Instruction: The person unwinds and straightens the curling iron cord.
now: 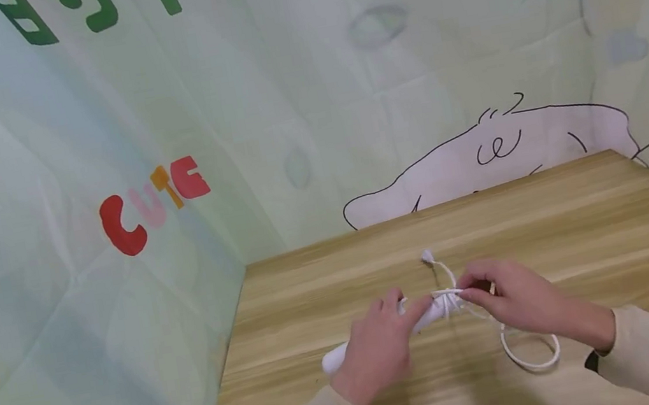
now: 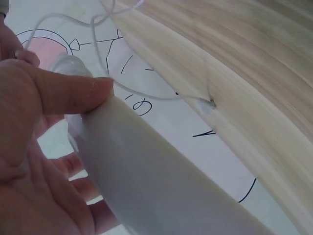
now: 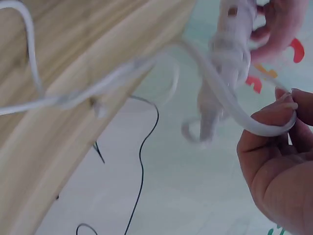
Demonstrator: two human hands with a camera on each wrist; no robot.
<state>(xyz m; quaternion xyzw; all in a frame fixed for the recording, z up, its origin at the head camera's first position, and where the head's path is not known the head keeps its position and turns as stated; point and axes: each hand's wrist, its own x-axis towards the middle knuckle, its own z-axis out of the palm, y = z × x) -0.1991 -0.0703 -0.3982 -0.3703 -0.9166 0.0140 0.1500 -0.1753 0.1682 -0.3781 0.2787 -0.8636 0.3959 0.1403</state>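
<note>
Work over the light-brown wood-grain tabletop, set against the pale-green printed cartoon backdrop. Keep the smooth white plastic cylindrical device just above the tabletop, near its middle, gripped in the left hand: thumb pressed flat along the body, remaining fingers curled underneath. Pinch a bend of the thin white flexible cord in the right hand, thumb and fingertips closed together on it. Lay each turn snug beside the existing wraps at the device's far end, under even, light tension; avoid crossing turns. Feed slack from the loose loop lying on the tabletop beside the right wrist. Watch the small white plug end, free just beyond the hands; tuck last.
</note>
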